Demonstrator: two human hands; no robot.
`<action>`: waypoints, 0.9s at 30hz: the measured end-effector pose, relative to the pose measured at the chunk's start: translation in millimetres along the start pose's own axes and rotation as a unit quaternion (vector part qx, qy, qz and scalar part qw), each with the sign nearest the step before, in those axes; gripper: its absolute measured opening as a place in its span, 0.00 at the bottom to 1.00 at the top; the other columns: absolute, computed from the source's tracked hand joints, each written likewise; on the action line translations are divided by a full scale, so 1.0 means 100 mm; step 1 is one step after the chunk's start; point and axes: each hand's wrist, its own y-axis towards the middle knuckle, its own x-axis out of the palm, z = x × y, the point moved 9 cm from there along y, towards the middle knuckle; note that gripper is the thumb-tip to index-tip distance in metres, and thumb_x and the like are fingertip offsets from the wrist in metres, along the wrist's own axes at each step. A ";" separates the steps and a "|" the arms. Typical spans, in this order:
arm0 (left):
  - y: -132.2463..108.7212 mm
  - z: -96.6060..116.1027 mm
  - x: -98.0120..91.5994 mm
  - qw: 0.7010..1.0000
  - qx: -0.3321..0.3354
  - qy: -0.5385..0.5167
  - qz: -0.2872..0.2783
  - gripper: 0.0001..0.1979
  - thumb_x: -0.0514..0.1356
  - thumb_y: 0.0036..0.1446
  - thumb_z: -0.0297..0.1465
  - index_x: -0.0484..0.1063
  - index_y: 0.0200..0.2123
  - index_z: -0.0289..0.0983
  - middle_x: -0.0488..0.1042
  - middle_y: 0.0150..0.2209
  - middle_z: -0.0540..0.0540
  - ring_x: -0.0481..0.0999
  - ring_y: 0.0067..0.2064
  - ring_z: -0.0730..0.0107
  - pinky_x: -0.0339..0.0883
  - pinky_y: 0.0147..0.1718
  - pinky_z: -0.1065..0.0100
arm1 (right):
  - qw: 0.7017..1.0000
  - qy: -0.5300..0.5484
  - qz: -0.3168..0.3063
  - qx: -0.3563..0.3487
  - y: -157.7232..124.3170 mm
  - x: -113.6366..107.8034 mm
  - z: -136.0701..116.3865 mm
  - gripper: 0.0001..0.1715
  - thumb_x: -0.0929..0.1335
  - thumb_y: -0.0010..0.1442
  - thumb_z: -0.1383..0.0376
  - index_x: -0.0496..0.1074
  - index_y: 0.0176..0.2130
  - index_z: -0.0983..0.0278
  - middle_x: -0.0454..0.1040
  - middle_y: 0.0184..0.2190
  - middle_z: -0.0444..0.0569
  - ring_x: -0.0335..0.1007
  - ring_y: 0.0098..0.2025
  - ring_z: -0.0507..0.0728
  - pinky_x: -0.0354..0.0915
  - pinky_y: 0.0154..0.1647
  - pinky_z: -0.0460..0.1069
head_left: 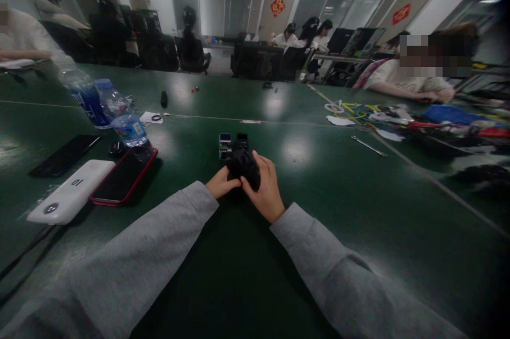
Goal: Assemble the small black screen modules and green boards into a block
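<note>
Both hands hold a dark, blocky black object (245, 166) near the middle of the green table (311, 222); its exact kind does not show. My left hand (222, 184) grips its left side, thumb across the near face. On the other side, my right hand (268, 189) wraps round it with the thumb in front and the fingers over the far edge. Just beyond lies a small circuit board (224, 145) with a little screen. Beside that board is a small black part (242, 139) with a dark display, partly hidden by the held object.
To the left are a red-edged phone (125, 175), a white power bank (71, 190), a black slab (64, 155) and two plastic bottles (129, 125). A wrench (368, 146) and tangled cables (358, 110) lie right. A person (410, 81) sits across the table's right side.
</note>
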 end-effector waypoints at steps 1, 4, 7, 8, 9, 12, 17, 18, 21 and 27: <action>0.00 0.00 0.00 1.000 -0.006 -0.003 -0.003 0.31 0.66 0.43 0.25 0.66 0.53 0.33 0.72 0.51 0.39 0.67 0.56 0.49 0.53 0.58 0.46 | 1.000 0.012 -0.004 0.012 0.00 0.02 0.04 0.39 0.66 0.59 0.63 0.48 0.64 0.62 0.59 0.55 0.56 0.56 0.57 0.64 0.58 0.57 0.63; 0.00 0.02 0.00 1.000 -0.017 -0.009 0.002 0.31 0.65 0.43 0.25 0.65 0.54 0.34 0.70 0.53 0.38 0.65 0.58 0.48 0.49 0.59 0.45 | 0.998 0.045 -0.015 0.038 -0.01 0.07 0.12 0.40 0.67 0.59 0.61 0.47 0.64 0.63 0.62 0.52 0.57 0.61 0.54 0.63 0.62 0.55 0.61; -0.01 0.02 -0.02 1.000 -0.022 -0.015 0.012 0.32 0.65 0.42 0.24 0.65 0.54 0.34 0.70 0.54 0.38 0.64 0.58 0.48 0.49 0.59 0.45 | 0.999 0.047 -0.012 0.019 0.00 0.05 0.07 0.37 0.66 0.60 0.62 0.48 0.63 0.61 0.62 0.53 0.55 0.61 0.54 0.63 0.61 0.56 0.61; -0.01 0.02 -0.02 0.999 -0.023 -0.017 0.015 0.32 0.65 0.41 0.23 0.66 0.53 0.33 0.70 0.54 0.38 0.64 0.58 0.48 0.49 0.59 0.45 | 0.999 0.045 -0.010 0.008 0.00 0.04 0.04 0.37 0.66 0.60 0.62 0.49 0.63 0.60 0.61 0.54 0.55 0.60 0.55 0.63 0.61 0.56 0.61; -0.01 0.03 -0.03 0.999 -0.023 -0.018 0.018 0.32 0.66 0.41 0.23 0.66 0.53 0.33 0.70 0.53 0.38 0.64 0.58 0.48 0.49 0.59 0.45 | 0.999 0.042 -0.008 -0.001 0.00 0.03 0.01 0.36 0.66 0.60 0.62 0.49 0.63 0.59 0.61 0.54 0.55 0.60 0.55 0.63 0.61 0.56 0.61; -0.02 0.03 -0.04 0.999 -0.021 -0.024 0.026 0.30 0.66 0.41 0.23 0.67 0.51 0.33 0.72 0.52 0.38 0.65 0.57 0.49 0.50 0.59 0.46 | 0.999 0.035 -0.004 -0.011 0.01 -0.01 -0.04 0.35 0.67 0.60 0.62 0.51 0.62 0.58 0.62 0.54 0.53 0.61 0.55 0.62 0.61 0.56 0.61; -0.01 -0.02 -0.07 0.998 -0.025 -0.037 0.036 0.28 0.66 0.41 0.23 0.69 0.49 0.33 0.74 0.47 0.40 0.69 0.53 0.52 0.53 0.57 0.47 | 0.999 0.033 0.005 -0.021 0.00 -0.04 -0.07 0.28 0.65 0.62 0.63 0.55 0.59 0.56 0.63 0.51 0.52 0.62 0.53 0.62 0.63 0.53 0.60; -0.01 -0.03 -0.07 0.998 -0.027 -0.040 0.038 0.28 0.66 0.40 0.23 0.69 0.49 0.33 0.75 0.46 0.41 0.70 0.52 0.52 0.53 0.57 0.47 | 0.999 0.034 0.007 -0.021 0.00 -0.04 -0.07 0.28 0.65 0.61 0.63 0.55 0.59 0.56 0.63 0.51 0.52 0.62 0.53 0.62 0.63 0.53 0.60; -0.01 -0.04 -0.08 0.998 -0.030 -0.043 0.043 0.27 0.67 0.39 0.23 0.70 0.47 0.33 0.75 0.45 0.41 0.71 0.51 0.53 0.54 0.56 0.48 | 0.999 0.044 0.011 -0.015 0.00 -0.04 -0.06 0.29 0.66 0.60 0.61 0.55 0.58 0.58 0.63 0.51 0.53 0.62 0.52 0.62 0.63 0.53 0.60; -0.03 -0.04 -0.13 0.994 -0.049 -0.060 0.075 0.25 0.65 0.37 0.23 0.72 0.43 0.34 0.77 0.42 0.43 0.72 0.49 0.55 0.56 0.54 0.51 | 0.994 0.106 0.005 0.026 -0.01 -0.01 0.02 0.33 0.67 0.59 0.57 0.53 0.59 0.60 0.60 0.53 0.55 0.60 0.54 0.62 0.60 0.55 0.59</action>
